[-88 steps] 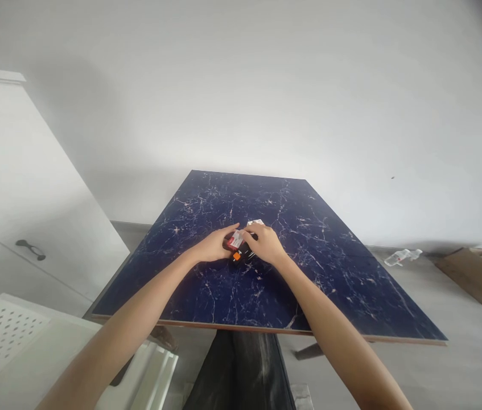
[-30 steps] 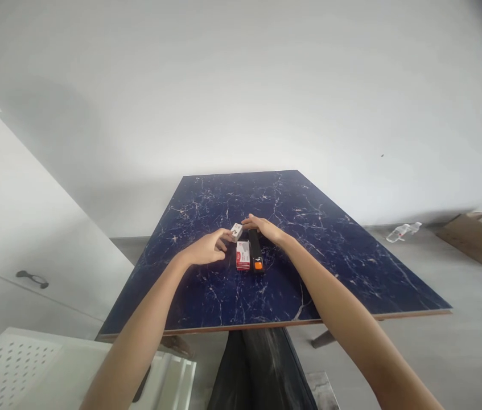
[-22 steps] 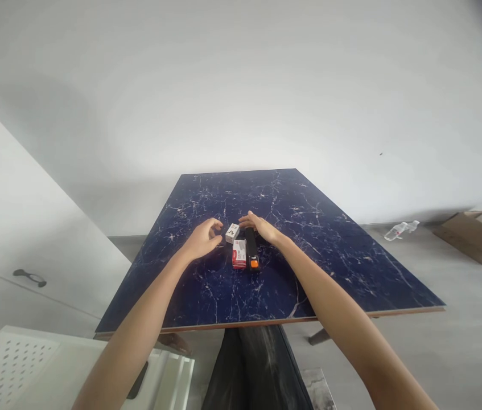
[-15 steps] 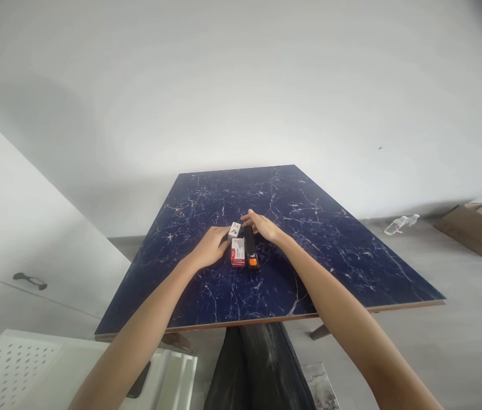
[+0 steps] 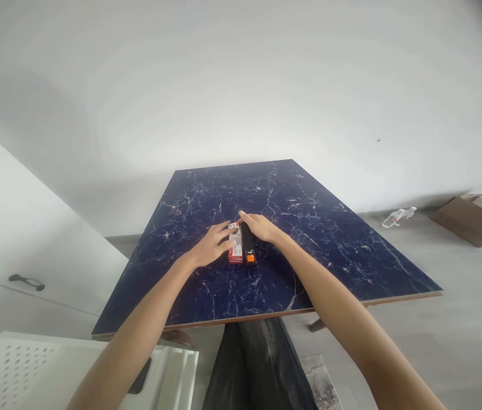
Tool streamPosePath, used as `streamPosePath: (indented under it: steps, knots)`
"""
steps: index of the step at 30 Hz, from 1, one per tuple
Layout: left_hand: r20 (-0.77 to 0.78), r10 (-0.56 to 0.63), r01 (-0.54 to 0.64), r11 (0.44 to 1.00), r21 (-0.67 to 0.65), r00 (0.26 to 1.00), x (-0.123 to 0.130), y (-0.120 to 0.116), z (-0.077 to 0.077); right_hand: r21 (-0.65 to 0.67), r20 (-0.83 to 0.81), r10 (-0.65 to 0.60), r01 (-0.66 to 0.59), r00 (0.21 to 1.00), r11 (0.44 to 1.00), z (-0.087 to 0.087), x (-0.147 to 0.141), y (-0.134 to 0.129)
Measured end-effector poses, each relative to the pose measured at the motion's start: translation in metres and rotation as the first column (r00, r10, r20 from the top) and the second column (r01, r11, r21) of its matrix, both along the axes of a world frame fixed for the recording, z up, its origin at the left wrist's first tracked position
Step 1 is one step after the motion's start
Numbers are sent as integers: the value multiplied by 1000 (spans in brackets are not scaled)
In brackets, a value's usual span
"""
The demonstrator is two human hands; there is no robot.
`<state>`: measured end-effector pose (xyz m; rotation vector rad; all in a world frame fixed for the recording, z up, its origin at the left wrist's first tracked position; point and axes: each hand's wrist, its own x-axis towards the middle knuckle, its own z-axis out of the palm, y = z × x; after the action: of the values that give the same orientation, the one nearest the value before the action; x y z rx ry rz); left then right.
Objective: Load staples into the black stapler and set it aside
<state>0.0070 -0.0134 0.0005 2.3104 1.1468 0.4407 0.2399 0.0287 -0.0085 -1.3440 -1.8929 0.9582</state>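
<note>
Left hand: the left hand (image 5: 211,247) spreads its fingers across the boxes from the left; whether they clamp cannot be told.
Right hand: the right hand (image 5: 262,228) lies over the far end of the black tool (image 5: 247,240); its grip is partly hidden, so a firm hold cannot be told.
Boxes: the red-and-white box (image 5: 235,255) lies just left of the tool, the white box (image 5: 233,225) beyond it, partly covered by fingers.
Tabletop: all three are on the blue marbled table (image 5: 206,293), near its middle.
Floor, right: a clear bottle (image 5: 398,217) near a cardboard box (image 5: 466,219).
</note>
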Motion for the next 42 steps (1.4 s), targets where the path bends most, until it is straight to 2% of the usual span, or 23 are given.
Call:
streamPosePath:
  steps: [5,8,14,18,22,27,35,42]
  knots:
    - [-34,-58,57,998,-33,998,-3,-3,6,12,-78,-77,78,994,997,-4,6,0]
    - [-33,-83,82,997,-14,996,-3,-2,5,-7,-78,-71,70,994,997,-6,9,-9]
    - [-57,-78,81,995,56,995,-4,1,0,85,-57,-79,84,995,993,-6,9,-36]
    - [-94,-83,93,990,106,992,3,-1,-3,137,-11,-93,94,996,986,-2,7,-45]
    - [-131,-105,124,981,149,986,11,0,-3,169,31,-102,95,994,981,-1,5,-47]
    - [-151,-71,101,974,202,986,9,-1,0,155,30,-79,73,996,985,-1,4,-45]
    - [-148,-112,137,976,172,983,14,4,1,128,-2,-61,61,998,990,-4,5,-41]
    - [-207,-50,93,974,209,977,8,-4,2,108,-3,-47,47,999,993,-4,7,-40]
